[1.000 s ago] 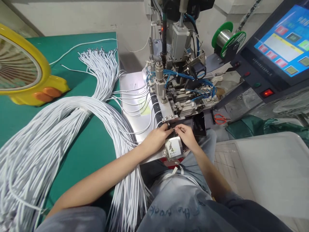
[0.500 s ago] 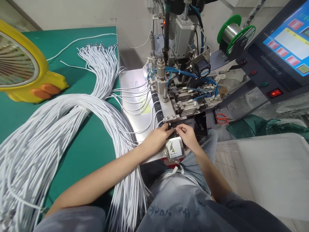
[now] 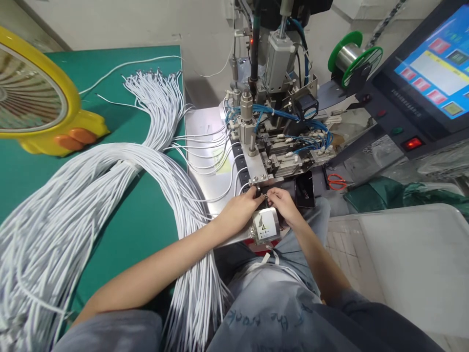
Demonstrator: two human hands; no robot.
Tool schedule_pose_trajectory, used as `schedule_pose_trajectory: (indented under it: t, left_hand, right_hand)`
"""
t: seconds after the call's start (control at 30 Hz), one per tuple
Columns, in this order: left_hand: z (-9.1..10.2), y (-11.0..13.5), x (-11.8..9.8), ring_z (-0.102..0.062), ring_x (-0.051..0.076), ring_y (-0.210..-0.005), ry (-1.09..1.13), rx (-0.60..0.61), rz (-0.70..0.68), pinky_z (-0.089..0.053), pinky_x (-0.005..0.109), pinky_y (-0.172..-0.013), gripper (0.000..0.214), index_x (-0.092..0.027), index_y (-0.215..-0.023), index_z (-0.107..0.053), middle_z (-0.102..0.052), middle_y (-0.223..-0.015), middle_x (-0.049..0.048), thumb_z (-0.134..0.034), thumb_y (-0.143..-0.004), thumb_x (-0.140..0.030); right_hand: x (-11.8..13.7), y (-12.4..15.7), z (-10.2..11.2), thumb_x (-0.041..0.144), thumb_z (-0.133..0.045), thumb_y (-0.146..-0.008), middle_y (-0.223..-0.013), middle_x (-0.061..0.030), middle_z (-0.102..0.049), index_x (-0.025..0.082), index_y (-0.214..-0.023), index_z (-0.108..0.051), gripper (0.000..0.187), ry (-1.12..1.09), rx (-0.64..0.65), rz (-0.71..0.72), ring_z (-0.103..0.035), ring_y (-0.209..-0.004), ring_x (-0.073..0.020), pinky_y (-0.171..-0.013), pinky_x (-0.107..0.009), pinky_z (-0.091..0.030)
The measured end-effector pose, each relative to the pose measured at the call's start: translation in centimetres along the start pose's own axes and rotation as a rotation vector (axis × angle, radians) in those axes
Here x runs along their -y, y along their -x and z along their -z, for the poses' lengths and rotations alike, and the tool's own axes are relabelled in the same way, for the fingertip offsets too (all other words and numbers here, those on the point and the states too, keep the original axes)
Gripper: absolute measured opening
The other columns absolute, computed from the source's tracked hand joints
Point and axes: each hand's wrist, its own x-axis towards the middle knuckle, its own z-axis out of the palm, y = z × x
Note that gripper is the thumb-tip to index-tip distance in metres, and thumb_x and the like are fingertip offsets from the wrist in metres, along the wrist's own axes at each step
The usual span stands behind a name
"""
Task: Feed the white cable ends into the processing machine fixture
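Note:
At the front end of a soldering machine (image 3: 252,161), my left hand (image 3: 240,210) is closed in a pinch. A white cable (image 3: 213,215) from the bundle runs in under it; the held end is mostly hidden by the fingers. My right hand (image 3: 284,204) meets it fingertip to fingertip, pinching a tiny metallic piece too small to make out clearly. Several white cables lead into the machine's black clamp row (image 3: 238,151) just above the left hand. Below both hands sits a small clear box (image 3: 266,226) with a white label, small metal parts beside it.
A thick bundle of white cables (image 3: 154,168) lies over the green table (image 3: 120,254). A yellow fan (image 3: 69,117) stands at left. To the right are a phone (image 3: 305,188), orange-handled scissors (image 3: 336,181), a solder wire spool (image 3: 344,57), a control screen (image 3: 432,68) and a pale tray (image 3: 414,264).
The view has shifted slightly. Both hands stay in nearly the same place at the machine's front, with fingertips still together.

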Motion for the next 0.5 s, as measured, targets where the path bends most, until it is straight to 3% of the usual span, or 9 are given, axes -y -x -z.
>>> schedule_pose_trajectory:
  t: [0.13,0.27,0.37,0.43,0.47,0.5]
  left_hand:
    - [1.1,0.4,-0.4,-0.059,0.019,-0.072,-0.081,0.027,0.028,-0.046,0.03,-0.062,0.033,-0.014,-0.105,-0.061,-0.054,-0.09,0.0087,-0.036,-0.086,-0.007]
    - [2.4,1.0,-0.6,-0.061,0.024,-0.077,-0.159,0.118,0.089,-0.044,0.031,-0.06,0.024,-0.009,-0.078,-0.062,-0.057,-0.08,0.0105,-0.039,-0.082,-0.005]
    - [2.6,1.2,-0.6,-0.062,0.022,-0.073,-0.16,0.116,0.129,-0.04,0.029,-0.055,0.024,-0.009,-0.083,-0.062,-0.058,-0.084,0.0107,-0.038,-0.083,-0.006]
    - [2.4,1.1,-0.4,-0.062,0.022,-0.075,-0.185,0.067,0.173,-0.039,0.028,-0.054,0.027,-0.008,-0.094,-0.061,-0.058,-0.087,0.0118,-0.036,-0.085,-0.006]
    - [2.2,1.1,-0.3,-0.063,0.023,-0.076,-0.196,0.038,0.196,-0.039,0.028,-0.054,0.029,-0.007,-0.101,-0.06,-0.058,-0.089,0.0125,-0.034,-0.086,-0.006]
    - [2.0,1.0,-0.2,-0.063,0.023,-0.077,-0.202,0.012,0.216,-0.039,0.028,-0.054,0.032,-0.007,-0.107,-0.057,-0.058,-0.089,0.0131,-0.033,-0.086,-0.005]
  right_hand:
    - [-0.7,-0.5,0.1,0.042,-0.048,-0.074,-0.053,0.0039,-0.037,0.017,-0.06,-0.04,0.029,0.064,0.083,0.103,-0.032,-0.048,-0.0081,-0.046,-0.021,-0.026]
    - [-0.7,-0.4,0.9,0.035,-0.043,-0.077,-0.055,0.0016,-0.041,0.017,-0.059,-0.043,0.025,0.279,-0.079,0.275,-0.038,-0.054,-0.0107,-0.052,-0.023,-0.03]
    - [0.2,2.3,0.6,0.031,-0.042,-0.08,-0.061,0.0002,-0.046,0.016,-0.065,-0.049,0.022,0.33,-0.309,0.354,-0.041,-0.059,-0.0117,-0.056,-0.024,-0.032]
    - [0.8,5.1,-0.7,0.031,-0.044,-0.084,-0.061,0.0007,-0.048,0.015,-0.069,-0.052,0.022,0.32,-0.39,0.409,-0.042,-0.058,-0.0111,-0.055,-0.023,-0.033]
    - [0.9,6.6,-1.8,0.03,-0.045,-0.085,-0.061,0.0005,-0.05,0.015,-0.071,-0.055,0.022,0.319,-0.346,0.412,-0.044,-0.057,-0.0109,-0.054,-0.023,-0.033]
    - [0.9,7.9,-3.0,0.029,-0.047,-0.085,-0.061,0.0,-0.052,0.015,-0.071,-0.057,0.022,0.326,-0.21,0.394,-0.046,-0.056,-0.011,-0.054,-0.023,-0.035]
